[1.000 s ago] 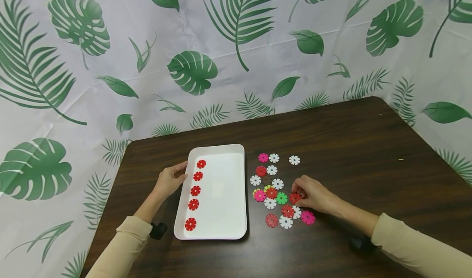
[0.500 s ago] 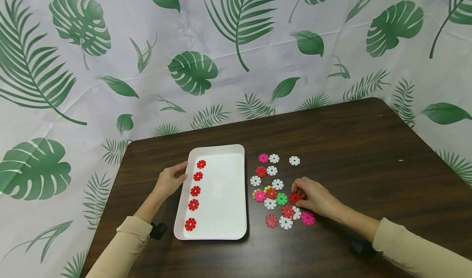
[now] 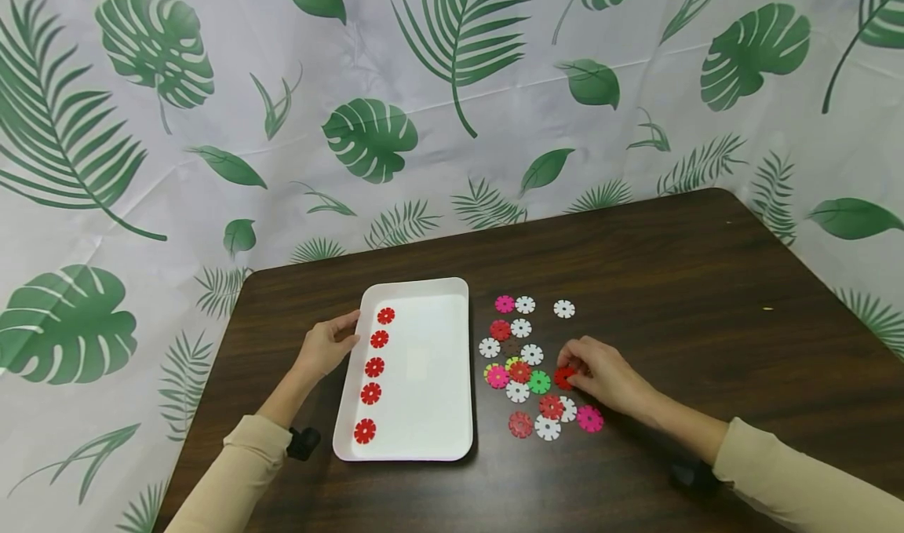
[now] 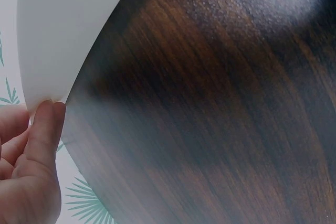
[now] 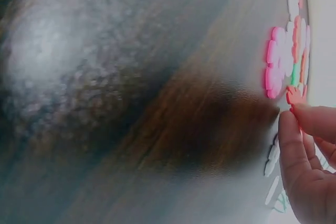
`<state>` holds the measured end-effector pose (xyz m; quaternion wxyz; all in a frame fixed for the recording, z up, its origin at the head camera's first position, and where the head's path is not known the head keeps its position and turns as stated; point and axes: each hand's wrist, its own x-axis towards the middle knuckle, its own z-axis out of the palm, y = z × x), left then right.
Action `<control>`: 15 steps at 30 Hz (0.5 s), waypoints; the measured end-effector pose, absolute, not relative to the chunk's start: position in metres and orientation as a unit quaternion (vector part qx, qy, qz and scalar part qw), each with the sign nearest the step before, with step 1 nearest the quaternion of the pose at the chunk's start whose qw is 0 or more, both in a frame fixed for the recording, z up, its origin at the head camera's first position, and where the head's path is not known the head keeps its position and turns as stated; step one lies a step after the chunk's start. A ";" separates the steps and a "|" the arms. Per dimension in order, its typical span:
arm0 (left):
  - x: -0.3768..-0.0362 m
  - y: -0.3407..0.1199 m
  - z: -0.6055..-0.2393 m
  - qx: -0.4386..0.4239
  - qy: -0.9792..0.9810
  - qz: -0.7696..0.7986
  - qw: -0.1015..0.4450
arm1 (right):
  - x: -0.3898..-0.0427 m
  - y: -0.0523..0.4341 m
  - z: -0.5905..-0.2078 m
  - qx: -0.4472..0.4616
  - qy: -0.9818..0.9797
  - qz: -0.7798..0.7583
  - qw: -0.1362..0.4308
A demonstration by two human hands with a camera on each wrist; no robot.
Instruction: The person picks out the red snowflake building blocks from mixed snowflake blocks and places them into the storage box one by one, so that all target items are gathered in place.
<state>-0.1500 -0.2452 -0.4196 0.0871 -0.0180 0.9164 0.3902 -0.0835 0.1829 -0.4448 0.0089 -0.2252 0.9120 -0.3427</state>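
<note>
A white tray (image 3: 424, 407) lies on the dark wooden table, with several red notched discs (image 3: 373, 366) in a column along its left side. My left hand (image 3: 326, 348) holds the tray's left rim, and its fingertips (image 4: 46, 127) touch the tray's white edge (image 4: 58, 35). To the right of the tray lies a loose cluster of pink, white, red and green discs (image 3: 531, 353). My right hand (image 3: 602, 376) is at the cluster's right side and pinches a red disc (image 3: 563, 377). In the right wrist view the fingertips (image 5: 294, 145) meet that red disc (image 5: 293, 95) beside pink discs (image 5: 273, 69).
The table (image 3: 706, 282) ends at a leaf-printed curtain (image 3: 452, 85) behind and on both sides. A lone white disc (image 3: 563, 308) lies apart at the cluster's far right. A tiny yellow speck (image 3: 767, 308) lies far right.
My right hand has crept slightly away from me with its fingertips on the red disc. The left hand, tray and other discs have not moved.
</note>
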 end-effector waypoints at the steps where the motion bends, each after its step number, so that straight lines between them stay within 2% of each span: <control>1: -0.150 -0.245 -0.420 -0.017 0.917 0.390 0.087 | -0.084 0.183 -0.445 -0.224 0.910 -0.349 0.009; 5: -0.150 -0.245 -0.419 -0.016 0.916 0.391 0.088 | -0.088 0.185 -0.445 -0.202 0.902 -0.380 0.037; 11: -0.149 -0.245 -0.418 -0.020 0.915 0.391 0.094 | -0.095 0.182 -0.433 -0.133 0.863 -0.469 0.135; 15: -0.149 -0.245 -0.418 -0.020 0.917 0.388 0.093 | -0.101 0.177 -0.426 -0.099 0.835 -0.516 0.165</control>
